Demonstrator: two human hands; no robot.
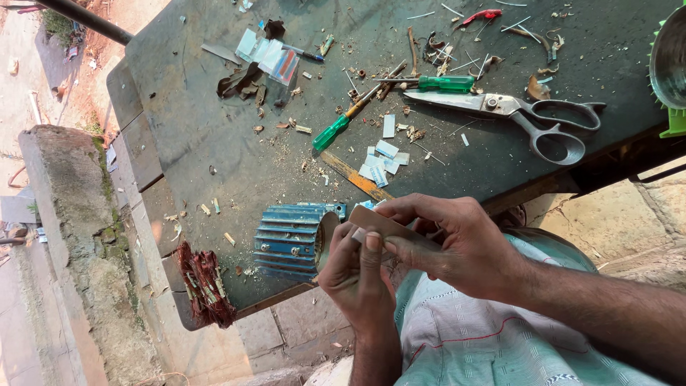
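Dark worktable [214, 129] fills most of view, surface scratched, littered w/ wood chips, cut strips, small white paper bits.

Blue finned motor housing [293, 241] lies on its side at near table edge, open end toward the hands, just beside left hand. Bundle of reddish copper winding wire [205, 284] sits at the table's near-left corner, apart from the housing.

Large metal scissors [525, 114] lie flat on the right part of table, blades pointing left, handles right. Two green-handled screwdrivers: one [350, 114] lying diagonally mid-table, the other [436, 83] roughly horizontal just above the scissor blades. Red-handled tool [480, 15] at far edge (type unclear). Stack of pale cards and a pen [270, 53] at far left-centre.

Hands, below table edge, over lap (light green-grey cloth):
- Right hand [457, 246] – fingers curled, thumb and fingers pinching a thin tan strip [382, 225], prob. insulation paper or card, near its right end.
- Left hand [357, 275] – fingers upright, thumb pressed against the strip's left end from below, gripping it.

Strip held flat between both hands, slightly tilted, just right of the housing opening, not touching it as far as I can tell.
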